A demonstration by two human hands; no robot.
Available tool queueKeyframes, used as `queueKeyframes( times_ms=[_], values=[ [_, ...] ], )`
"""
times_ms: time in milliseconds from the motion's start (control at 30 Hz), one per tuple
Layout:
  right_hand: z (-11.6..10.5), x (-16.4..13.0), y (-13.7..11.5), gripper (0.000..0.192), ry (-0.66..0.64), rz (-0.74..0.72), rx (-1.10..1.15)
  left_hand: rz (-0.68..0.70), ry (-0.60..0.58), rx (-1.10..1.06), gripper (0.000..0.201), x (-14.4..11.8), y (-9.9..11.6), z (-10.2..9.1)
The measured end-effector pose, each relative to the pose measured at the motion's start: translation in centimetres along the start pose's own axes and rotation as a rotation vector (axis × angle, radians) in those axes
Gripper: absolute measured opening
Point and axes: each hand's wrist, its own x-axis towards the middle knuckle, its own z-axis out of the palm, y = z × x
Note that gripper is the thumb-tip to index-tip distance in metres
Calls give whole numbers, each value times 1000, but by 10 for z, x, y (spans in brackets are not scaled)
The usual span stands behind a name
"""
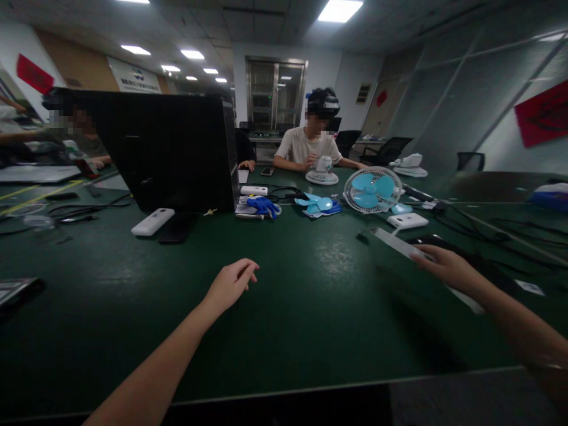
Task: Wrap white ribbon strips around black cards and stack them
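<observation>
flat green board with a pale edge, tilted, raised off the dark green table at right | right hand clasps its far side, fingers pressed together | left hand hovers loosely curled, empty | white-caged blue desk fan beyond, well apart

Office room with a long green table

Ceiling lights glow above; a glass door stands in the far wall, black chairs and red wall hangings to the right.
</observation>
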Motion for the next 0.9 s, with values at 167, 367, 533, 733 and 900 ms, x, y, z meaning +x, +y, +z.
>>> queueKeyframes(
  times_ms=[167, 367, 533, 733, 900],
  values=[
    [12, -42, -95, 64, -285, -327, 385, -34, -8, -287, 46, 7, -5, 1],
    [27, -96, -165, 49, -596, -485, 475, -130, -327, -706, 65, -5, 8, -9],
    [43, -95, -172, 52, -666, -514, 389, -162, -612, -528, 47, -9, 11, -10],
    [55, -37, -101, 54, -350, -471, 25, -85, -547, -567, 34, -6, 11, -14],
    [48, 31, 27, 68, 67, -118, -181, -49, -480, -697, 30, -6, 9, -21]
  ],
)
